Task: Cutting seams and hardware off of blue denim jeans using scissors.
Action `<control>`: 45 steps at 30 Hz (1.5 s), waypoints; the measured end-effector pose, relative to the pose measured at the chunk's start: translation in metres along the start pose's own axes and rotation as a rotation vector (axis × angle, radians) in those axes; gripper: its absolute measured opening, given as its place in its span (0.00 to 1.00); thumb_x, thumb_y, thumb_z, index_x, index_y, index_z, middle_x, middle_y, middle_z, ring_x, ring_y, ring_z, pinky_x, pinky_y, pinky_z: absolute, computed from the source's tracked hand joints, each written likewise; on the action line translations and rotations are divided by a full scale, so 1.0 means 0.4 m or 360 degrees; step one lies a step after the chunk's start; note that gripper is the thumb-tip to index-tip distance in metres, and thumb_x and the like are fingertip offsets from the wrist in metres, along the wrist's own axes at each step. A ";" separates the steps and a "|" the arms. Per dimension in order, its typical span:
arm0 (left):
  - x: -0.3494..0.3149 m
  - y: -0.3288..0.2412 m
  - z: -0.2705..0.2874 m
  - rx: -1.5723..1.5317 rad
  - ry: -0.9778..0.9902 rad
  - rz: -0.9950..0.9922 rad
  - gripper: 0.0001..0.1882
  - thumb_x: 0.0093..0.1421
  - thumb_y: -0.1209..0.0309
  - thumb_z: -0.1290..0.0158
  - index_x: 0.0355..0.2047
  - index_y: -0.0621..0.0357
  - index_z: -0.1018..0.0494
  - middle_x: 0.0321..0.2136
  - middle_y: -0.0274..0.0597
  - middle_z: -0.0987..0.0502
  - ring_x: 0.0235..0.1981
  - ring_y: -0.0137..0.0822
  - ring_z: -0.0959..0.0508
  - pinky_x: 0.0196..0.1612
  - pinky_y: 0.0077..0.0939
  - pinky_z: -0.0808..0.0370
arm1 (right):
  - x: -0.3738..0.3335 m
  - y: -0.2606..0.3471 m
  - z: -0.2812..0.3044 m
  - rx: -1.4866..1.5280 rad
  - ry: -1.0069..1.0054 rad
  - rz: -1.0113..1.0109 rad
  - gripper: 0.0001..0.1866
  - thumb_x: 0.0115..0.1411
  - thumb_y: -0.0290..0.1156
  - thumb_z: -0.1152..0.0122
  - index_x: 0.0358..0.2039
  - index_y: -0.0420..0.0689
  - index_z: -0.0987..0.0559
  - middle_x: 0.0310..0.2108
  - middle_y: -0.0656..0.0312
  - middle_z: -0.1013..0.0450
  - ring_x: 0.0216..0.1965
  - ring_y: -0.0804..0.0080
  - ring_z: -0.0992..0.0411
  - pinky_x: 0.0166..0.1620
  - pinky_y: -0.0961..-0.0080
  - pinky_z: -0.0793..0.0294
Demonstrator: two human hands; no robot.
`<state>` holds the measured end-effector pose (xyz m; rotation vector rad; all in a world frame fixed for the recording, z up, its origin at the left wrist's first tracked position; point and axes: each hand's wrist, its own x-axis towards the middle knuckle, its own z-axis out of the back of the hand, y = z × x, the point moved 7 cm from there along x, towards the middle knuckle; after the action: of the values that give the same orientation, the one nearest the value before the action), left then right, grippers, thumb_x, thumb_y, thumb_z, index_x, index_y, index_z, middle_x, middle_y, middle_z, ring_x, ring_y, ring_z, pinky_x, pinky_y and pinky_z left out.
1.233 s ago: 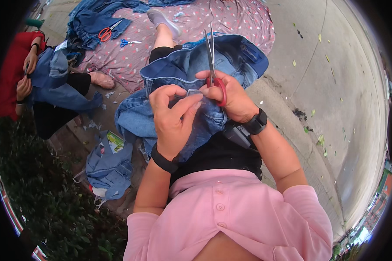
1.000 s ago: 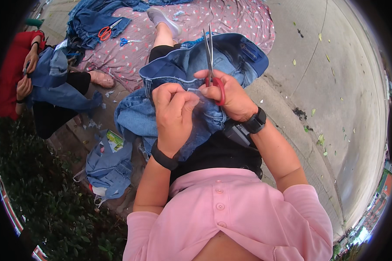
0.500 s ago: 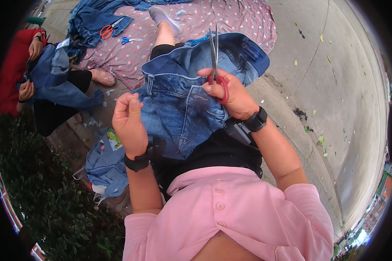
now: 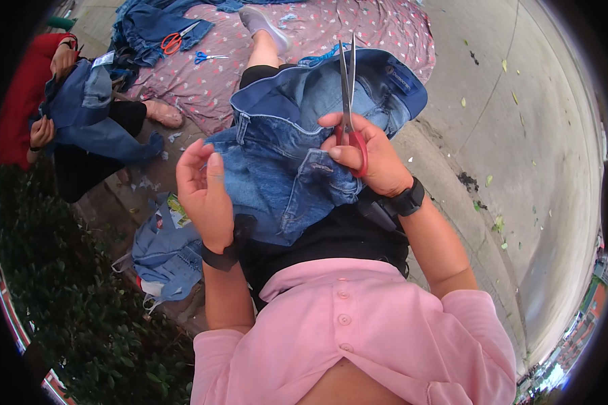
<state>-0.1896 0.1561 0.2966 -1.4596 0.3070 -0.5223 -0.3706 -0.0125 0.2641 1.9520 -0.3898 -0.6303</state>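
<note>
The left hand, earlier beside the right hand, now stands near the left edge of the jeans, thumb and fingers apart. The right hand remains clamped on red-handled scissors. The jeans lie across the lap.

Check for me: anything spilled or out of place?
Pale scraps lie loose on the ground to the left of the denim garment under the right hand, strewn rather than gathered. Otherwise nothing clearly stands out; that hand holds red-handled scissors, pointing away from the person.

No txt legible, incl. on waistband label.
</note>
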 end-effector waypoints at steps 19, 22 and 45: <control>-0.001 -0.030 -0.175 0.0467 0.0762 -0.0315 0.08 0.58 0.69 0.47 0.28 0.62 0.28 0.21 0.41 0.28 0.24 0.38 0.28 0.30 0.28 0.35 | -0.037 0.001 -0.015 -0.0111 0.0096 0.0096 0.27 0.53 0.22 0.39 0.54 0.40 0.34 0.32 0.64 0.27 0.34 0.83 0.31 0.38 0.87 0.34; 0.004 -0.003 -0.168 0.0400 0.0725 -0.0078 0.11 0.59 0.67 0.47 0.28 0.65 0.28 0.17 0.41 0.28 0.18 0.31 0.30 0.23 0.25 0.36 | -0.042 0.013 -0.030 -0.0069 0.0195 0.0118 0.28 0.52 0.21 0.38 0.54 0.40 0.34 0.32 0.64 0.27 0.34 0.83 0.31 0.38 0.86 0.33; 0.009 0.050 -0.115 0.0145 0.0491 0.0092 0.31 0.53 0.67 0.39 0.55 0.65 0.38 0.45 0.49 0.29 0.47 0.36 0.29 0.47 0.28 0.32 | -0.077 -0.018 0.110 0.0194 -0.0238 0.0025 0.25 0.48 0.20 0.41 0.49 0.40 0.31 0.35 0.64 0.28 0.37 0.80 0.32 0.42 0.85 0.34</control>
<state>-0.2065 0.1151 0.2725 -1.2774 0.5605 -0.7070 -0.4214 -0.0252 0.2499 2.0210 -0.5472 -0.7600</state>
